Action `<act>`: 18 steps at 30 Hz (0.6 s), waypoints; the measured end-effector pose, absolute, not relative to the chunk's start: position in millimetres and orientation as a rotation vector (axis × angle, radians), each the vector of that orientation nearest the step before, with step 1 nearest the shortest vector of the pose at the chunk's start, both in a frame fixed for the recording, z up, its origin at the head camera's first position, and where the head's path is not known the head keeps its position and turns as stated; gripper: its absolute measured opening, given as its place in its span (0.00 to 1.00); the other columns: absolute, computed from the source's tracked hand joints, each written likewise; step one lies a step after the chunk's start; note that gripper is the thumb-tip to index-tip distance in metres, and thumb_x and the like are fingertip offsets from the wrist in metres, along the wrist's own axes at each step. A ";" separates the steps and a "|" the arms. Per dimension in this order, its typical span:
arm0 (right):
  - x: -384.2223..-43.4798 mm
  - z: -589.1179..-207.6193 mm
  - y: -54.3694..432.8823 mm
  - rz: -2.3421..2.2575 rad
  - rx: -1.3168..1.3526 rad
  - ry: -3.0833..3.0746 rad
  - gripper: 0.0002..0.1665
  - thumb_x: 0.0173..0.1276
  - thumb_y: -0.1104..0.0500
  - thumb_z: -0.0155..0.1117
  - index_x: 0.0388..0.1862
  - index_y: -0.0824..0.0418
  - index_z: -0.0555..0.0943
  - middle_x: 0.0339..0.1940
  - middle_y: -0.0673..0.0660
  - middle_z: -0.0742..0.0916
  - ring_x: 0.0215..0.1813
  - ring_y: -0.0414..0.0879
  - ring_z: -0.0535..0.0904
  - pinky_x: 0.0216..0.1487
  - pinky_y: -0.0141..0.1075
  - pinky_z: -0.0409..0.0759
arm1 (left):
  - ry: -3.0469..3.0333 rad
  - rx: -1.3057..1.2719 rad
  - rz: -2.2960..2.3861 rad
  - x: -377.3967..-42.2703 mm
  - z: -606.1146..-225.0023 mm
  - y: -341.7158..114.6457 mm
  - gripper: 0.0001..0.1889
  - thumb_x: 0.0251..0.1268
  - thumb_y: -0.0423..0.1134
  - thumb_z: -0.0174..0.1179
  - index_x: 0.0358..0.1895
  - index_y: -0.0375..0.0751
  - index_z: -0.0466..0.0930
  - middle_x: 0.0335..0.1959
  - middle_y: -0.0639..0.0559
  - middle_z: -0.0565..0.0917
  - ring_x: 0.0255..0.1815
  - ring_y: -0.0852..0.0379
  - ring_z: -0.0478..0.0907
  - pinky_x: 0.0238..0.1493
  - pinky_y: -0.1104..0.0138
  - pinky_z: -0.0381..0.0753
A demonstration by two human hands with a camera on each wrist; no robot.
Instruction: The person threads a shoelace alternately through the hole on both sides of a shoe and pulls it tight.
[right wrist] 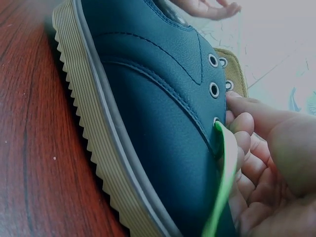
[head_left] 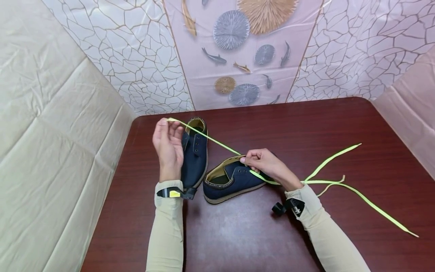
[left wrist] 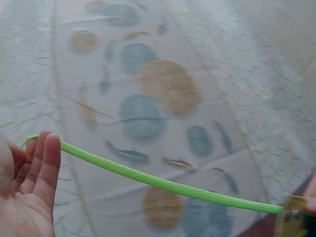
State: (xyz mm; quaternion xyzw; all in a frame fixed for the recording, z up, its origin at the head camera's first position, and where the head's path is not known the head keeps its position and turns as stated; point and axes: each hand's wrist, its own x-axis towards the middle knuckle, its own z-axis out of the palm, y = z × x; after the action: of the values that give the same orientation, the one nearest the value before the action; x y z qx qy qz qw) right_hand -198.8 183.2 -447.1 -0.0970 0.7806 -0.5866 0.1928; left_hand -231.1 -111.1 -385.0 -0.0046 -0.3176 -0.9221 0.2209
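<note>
A navy blue shoe (head_left: 234, 187) with a tan sole lies on the table, toe pointing right. From its eyelet area a neon green shoelace (head_left: 217, 142) runs taut up to the left, where my left hand (head_left: 168, 145) pinches its far end in the air. My right hand (head_left: 268, 164) grips the shoe's far eyelet flap, thumb above and fingers curled beneath. In the right wrist view a green shoelace (right wrist: 226, 168) comes out of the near flap's lowest eyelet; the two eyelets above it hold no lace. The right fingers partly hide the tongue.
A matching navy shoe (head_left: 194, 166) without visible laces lies left, beside my left forearm. Loose green lace lengths (head_left: 374, 206) spread over the table's right side, partly under my right wrist. The dark red table (head_left: 323, 124) meets patterned sheeting (head_left: 149, 56) at the back.
</note>
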 end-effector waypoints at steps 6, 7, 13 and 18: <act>-198.4 -447.0 183.5 -1.658 -0.269 2.166 0.15 0.76 0.56 0.69 0.31 0.64 0.80 0.16 0.47 0.74 0.20 0.39 0.70 0.26 0.30 0.70 | -0.533 0.119 -2.491 -228.5 -379.1 -145.8 0.10 0.85 0.31 0.51 0.42 0.32 0.79 0.35 0.44 0.80 0.34 0.55 0.83 0.37 0.71 0.86; -198.4 -447.2 183.8 -1.658 -0.270 2.166 0.15 0.76 0.56 0.69 0.31 0.64 0.80 0.16 0.47 0.74 0.20 0.39 0.70 0.26 0.30 0.70 | -0.468 0.137 -2.485 -227.8 -377.9 -150.6 0.10 0.84 0.30 0.51 0.42 0.30 0.79 0.35 0.43 0.80 0.33 0.55 0.83 0.36 0.71 0.86; -198.9 -448.2 184.7 -1.691 -0.280 2.143 0.15 0.75 0.58 0.70 0.30 0.64 0.80 0.16 0.47 0.74 0.20 0.39 0.69 0.26 0.29 0.70 | -0.178 0.162 -2.443 -225.4 -373.6 -170.1 0.13 0.85 0.30 0.50 0.40 0.25 0.79 0.32 0.41 0.80 0.31 0.53 0.82 0.35 0.70 0.86; -199.0 -449.3 184.9 -1.713 -0.299 2.126 0.14 0.76 0.60 0.69 0.30 0.65 0.80 0.16 0.47 0.74 0.20 0.38 0.69 0.25 0.29 0.69 | -0.051 0.165 -2.486 -224.2 -372.8 -172.4 0.13 0.86 0.31 0.48 0.40 0.26 0.78 0.33 0.40 0.80 0.31 0.51 0.82 0.34 0.69 0.85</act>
State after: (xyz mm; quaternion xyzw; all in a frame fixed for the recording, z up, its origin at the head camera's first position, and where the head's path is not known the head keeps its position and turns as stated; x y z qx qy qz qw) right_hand -199.0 184.9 -449.3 -0.1069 0.7589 -0.6116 0.1961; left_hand -224.2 -172.4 -372.8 0.0629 -0.0194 -0.9455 0.3191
